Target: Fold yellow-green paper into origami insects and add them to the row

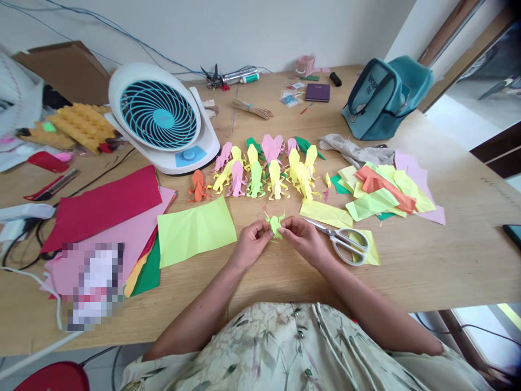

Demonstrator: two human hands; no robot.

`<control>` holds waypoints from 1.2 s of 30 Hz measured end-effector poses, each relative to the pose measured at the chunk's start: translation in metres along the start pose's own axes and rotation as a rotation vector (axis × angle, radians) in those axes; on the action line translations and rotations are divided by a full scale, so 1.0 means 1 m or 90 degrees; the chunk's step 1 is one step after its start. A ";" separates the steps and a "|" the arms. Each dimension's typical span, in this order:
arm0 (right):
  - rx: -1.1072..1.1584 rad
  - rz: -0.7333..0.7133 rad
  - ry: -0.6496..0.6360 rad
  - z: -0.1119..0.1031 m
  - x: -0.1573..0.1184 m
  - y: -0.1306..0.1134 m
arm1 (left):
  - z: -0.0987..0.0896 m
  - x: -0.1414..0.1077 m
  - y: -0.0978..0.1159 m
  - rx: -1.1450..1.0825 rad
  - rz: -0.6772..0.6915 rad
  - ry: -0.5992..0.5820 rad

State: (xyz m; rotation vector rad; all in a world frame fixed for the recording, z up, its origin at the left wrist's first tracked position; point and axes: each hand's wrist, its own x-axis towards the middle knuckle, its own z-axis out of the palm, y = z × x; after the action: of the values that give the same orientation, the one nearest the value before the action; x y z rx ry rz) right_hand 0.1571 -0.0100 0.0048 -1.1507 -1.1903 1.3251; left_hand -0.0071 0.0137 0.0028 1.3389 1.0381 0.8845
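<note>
Lime-green origami figure [276, 225], small and many-limbed, is held just above the near part of a wooden table [459, 255], in front of the person's body. Its near edges are pinched between thumb and fingertips by the left hand [256, 241] on one side and the right hand [305, 236] on the other. The paper could be torn if the two pinches were pulled apart too hard, and its thin limbs could be creased out of shape by a careless press. White-handled scissors [337, 237] lie just beside the right hand, so they might be knocked by the wrist. Finished-looking paper figures [255, 176] in pink, yellow, green and orange are grouped beyond the hands; being light, they could be toppled by air from the white desk fan [163, 117], though whether it is running cannot be told.

To the left, a lime-green sheet [197, 231] is laid beside a stack topped by a red sheet [103, 209]. To the right, crumpled paper scraps [382, 190] are heaped near a grey cloth [358, 149] and a teal bag [376, 100]. At the back, a bundle of sticks [252, 108] and a purple notebook [317, 92] are placed before a pale wall [285, 32].
</note>
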 end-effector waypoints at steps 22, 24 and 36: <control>0.031 0.025 -0.057 0.001 -0.002 0.000 | 0.004 -0.005 0.000 -0.124 -0.061 -0.011; 0.036 0.029 -0.032 0.001 -0.001 0.001 | 0.006 -0.006 -0.001 -0.113 -0.043 0.016; 0.059 0.063 -0.023 0.001 0.000 0.007 | 0.006 -0.002 -0.002 -0.007 0.038 -0.002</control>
State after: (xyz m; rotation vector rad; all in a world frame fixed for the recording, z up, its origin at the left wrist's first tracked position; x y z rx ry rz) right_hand 0.1554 -0.0108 -0.0017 -1.1352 -1.0985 1.4660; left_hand -0.0019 0.0094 0.0005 1.3684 0.9940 0.9315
